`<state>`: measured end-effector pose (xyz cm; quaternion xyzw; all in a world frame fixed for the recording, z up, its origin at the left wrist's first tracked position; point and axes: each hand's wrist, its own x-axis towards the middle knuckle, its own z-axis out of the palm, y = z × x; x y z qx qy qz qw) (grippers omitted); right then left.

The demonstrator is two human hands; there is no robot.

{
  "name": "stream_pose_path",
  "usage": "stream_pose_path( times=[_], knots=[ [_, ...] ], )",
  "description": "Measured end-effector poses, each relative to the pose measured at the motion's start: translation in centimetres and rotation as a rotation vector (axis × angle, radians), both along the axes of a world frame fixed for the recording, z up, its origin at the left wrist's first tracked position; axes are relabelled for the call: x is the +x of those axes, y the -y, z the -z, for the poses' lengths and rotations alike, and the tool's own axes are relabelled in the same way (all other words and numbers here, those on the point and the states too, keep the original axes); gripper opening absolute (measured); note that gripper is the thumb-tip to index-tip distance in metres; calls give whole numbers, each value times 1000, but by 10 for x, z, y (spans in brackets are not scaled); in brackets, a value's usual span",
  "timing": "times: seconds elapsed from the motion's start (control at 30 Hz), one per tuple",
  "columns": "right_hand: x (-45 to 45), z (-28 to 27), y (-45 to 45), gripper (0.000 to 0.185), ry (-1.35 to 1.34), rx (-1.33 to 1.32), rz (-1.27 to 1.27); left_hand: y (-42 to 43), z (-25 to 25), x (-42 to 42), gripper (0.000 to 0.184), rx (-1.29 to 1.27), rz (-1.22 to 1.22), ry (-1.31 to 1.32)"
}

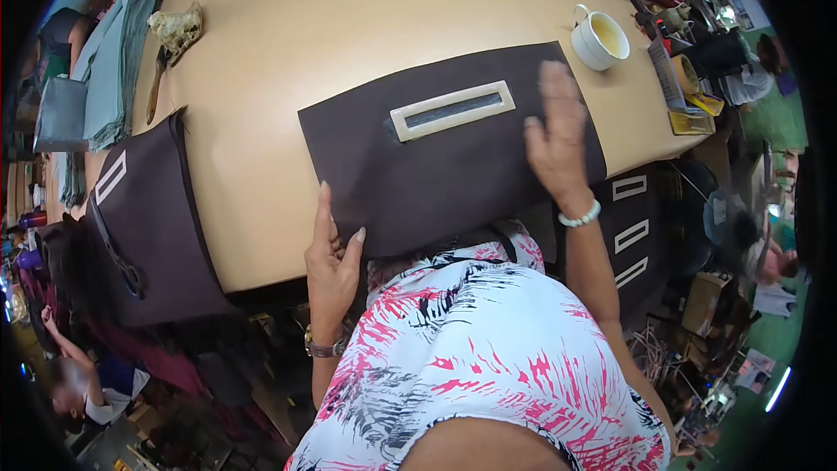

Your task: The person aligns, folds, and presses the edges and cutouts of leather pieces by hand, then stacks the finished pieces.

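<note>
A dark brown sheet of fabric or leather-like material [453, 183] lies on the table, its near edge reaching my body. Set in it is a cream rectangular frame [401, 125] around a dark slot. My left hand [333, 253] is at the sheet's lower left edge, index finger and thumb apart; whether it presses on the edge, I cannot tell. Over the right part of the sheet my right hand [558, 135] is stretched out flat, slightly blurred, with nothing held in it.
A white cup [599, 42] of yellowish liquid stands beyond the sheet's right corner. Another dark piece [157, 218] with scissors [122, 253] hangs over the left edge. Further away are a brush [157, 83], crumpled lump [177, 28], grey-green cloths [118, 61] and framed dark panels [632, 235].
</note>
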<state>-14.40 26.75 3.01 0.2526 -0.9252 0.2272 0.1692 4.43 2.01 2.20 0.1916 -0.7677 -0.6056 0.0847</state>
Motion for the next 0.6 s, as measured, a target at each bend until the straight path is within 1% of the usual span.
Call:
stream_pose_path(
  times=[0.03, 0.07, 0.13, 0.17, 0.2, 0.27, 0.33, 0.37, 0.4, 0.47, 0.5, 0.53, 0.6],
  knots=[
    [2, 7, -25, 63, -5, -5, 154, -4, 3, 2, 61, -64, -14, -21],
    [9, 14, -46, 61, 1, 99, 363, 0, 12, 4, 58, -187, 28, -60],
    [27, 16, -71, 60, 44, 192, 511, 8, 14, 7, 52, -221, 67, 37],
    [37, 13, -75, 58, 76, 218, 567, 12, 10, 8, 50, -131, 61, 174],
    [44, 15, -77, 56, 61, 175, 514, 13, 6, 8, 47, -40, 55, 310],
    [49, 19, -77, 53, 27, 86, 408, 7, -5, -4, 46, 107, -14, 140],
    [28, 7, -64, 51, 241, -295, 343, 13, -16, -24, 45, 229, -71, -50],
    [14, -5, -57, 50, 344, -476, 301, 21, -26, -36, 47, 105, -82, -108],
    [-5, -17, -49, 49, 283, -545, 234, 34, -35, -47, 48, 133, -163, -43],
    [-55, -30, -33, 50, 218, -905, -15, 56, -55, -84, 46, 149, -193, -257],
    [-78, -44, -25, 53, 287, -917, -41, 67, -66, -107, 44, 189, -189, -340],
    [-102, -57, -15, 55, 355, -928, -68, 89, -68, -127, 42, 233, -150, -321],
    [-154, -72, 16, 59, 367, -800, -48, 143, -61, -174, 38, 303, -11, -216]
  ],
)
